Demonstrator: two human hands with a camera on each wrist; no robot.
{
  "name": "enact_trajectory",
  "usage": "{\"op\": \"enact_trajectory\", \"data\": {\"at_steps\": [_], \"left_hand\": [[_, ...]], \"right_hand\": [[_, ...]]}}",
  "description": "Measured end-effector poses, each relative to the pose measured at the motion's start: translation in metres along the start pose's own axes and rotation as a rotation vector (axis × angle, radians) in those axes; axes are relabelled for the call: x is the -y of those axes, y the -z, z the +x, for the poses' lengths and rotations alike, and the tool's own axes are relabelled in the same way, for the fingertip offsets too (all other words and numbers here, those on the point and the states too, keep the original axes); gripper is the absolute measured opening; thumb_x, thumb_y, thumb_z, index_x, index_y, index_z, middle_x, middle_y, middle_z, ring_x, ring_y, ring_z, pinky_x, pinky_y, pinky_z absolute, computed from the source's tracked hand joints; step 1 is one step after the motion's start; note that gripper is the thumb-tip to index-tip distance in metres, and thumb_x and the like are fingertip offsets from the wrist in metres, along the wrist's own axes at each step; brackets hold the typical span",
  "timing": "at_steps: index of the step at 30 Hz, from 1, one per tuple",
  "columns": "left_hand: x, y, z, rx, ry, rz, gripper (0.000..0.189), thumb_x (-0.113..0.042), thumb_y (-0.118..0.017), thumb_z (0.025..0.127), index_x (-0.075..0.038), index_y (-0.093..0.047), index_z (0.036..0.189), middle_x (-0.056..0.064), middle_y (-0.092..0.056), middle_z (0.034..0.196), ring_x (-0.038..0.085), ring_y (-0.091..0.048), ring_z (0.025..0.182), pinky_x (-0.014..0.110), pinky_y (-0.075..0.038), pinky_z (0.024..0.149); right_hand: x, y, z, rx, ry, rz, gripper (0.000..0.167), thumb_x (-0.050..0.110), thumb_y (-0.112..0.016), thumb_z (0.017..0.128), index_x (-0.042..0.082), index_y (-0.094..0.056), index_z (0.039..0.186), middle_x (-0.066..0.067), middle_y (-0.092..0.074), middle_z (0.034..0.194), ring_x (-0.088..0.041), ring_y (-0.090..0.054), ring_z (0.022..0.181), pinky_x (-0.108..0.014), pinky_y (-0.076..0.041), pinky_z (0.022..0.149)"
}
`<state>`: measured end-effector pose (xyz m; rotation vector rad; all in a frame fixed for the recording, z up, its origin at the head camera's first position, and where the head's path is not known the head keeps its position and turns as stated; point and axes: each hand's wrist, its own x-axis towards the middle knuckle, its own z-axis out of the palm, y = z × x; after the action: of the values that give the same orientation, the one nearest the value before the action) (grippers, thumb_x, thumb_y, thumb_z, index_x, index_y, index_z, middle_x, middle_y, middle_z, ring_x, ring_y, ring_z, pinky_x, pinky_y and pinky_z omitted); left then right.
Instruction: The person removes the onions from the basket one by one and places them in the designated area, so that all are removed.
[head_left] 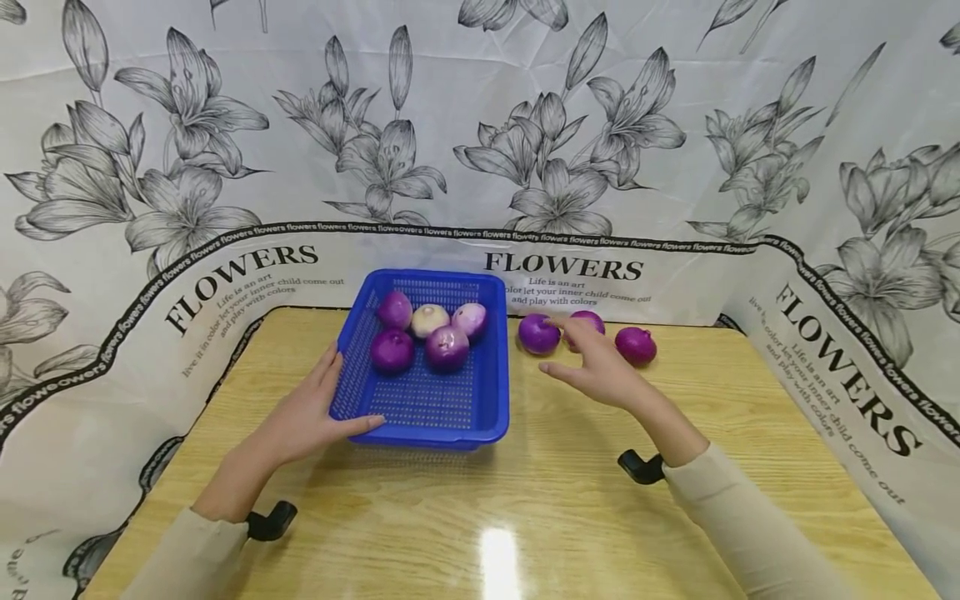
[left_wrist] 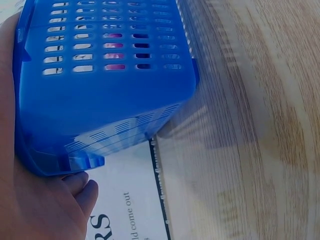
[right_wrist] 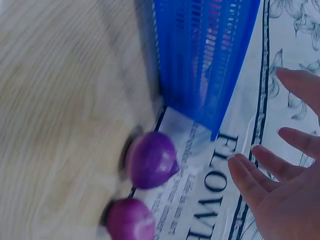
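A blue plastic basket with slotted sides holds several purple onions and one pale, whitish onion. My left hand grips its near left corner, thumb along the front rim and fingers against the left side. To the basket's right, my right hand hovers with fingers spread and nothing in it. Around that hand are three purple onions on the table: one at the left, one partly hidden by the fingers, and one at the right.
The wooden table meets a white cloth backdrop printed with grey flowers and lettering, which rises at the back and both sides. A black wrist mount sits at the left wrist, and another mount at the right.
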<state>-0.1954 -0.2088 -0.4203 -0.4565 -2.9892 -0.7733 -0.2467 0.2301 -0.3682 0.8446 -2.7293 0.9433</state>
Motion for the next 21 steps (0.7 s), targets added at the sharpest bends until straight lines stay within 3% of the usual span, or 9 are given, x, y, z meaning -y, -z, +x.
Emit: {"op": "enact_trajectory", "data": {"at_steps": [5,17,21], "left_hand": [[0.000,-0.003,0.001,0.003,-0.002,-0.007,0.129,-0.080,-0.063,0.081,-0.001,-0.003,0.163,0.013,0.006,0.172,0.048,-0.016,0.152,0.068,-0.027,0.116],[0.000,-0.002,0.003,0.009,0.001,0.005,0.130,-0.082,-0.062,0.081,0.000,-0.003,0.163,0.013,0.006,0.172,0.047,-0.015,0.153,0.067,-0.026,0.116],[0.000,0.000,0.002,0.004,0.001,0.003,0.130,-0.081,-0.063,0.081,0.000,-0.003,0.163,0.013,0.006,0.172,0.048,-0.016,0.153,0.067,-0.027,0.116]], "right_hand": [[0.015,-0.014,0.014,0.018,0.066,0.041,0.069,0.021,-0.079,0.091,-0.002,-0.047,0.148,-0.022,-0.049,0.149,-0.038,-0.047,0.138,-0.055,-0.045,0.109],[0.037,-0.052,0.046,0.099,0.147,0.095,0.063,0.020,-0.077,0.093,0.004,-0.050,0.148,-0.017,-0.054,0.139,-0.033,-0.057,0.127,-0.046,-0.051,0.105],[0.039,-0.062,0.060,0.118,0.164,0.100,0.065,0.020,-0.078,0.092,0.004,-0.049,0.149,-0.018,-0.053,0.138,-0.037,-0.059,0.126,-0.046,-0.050,0.107]]}}
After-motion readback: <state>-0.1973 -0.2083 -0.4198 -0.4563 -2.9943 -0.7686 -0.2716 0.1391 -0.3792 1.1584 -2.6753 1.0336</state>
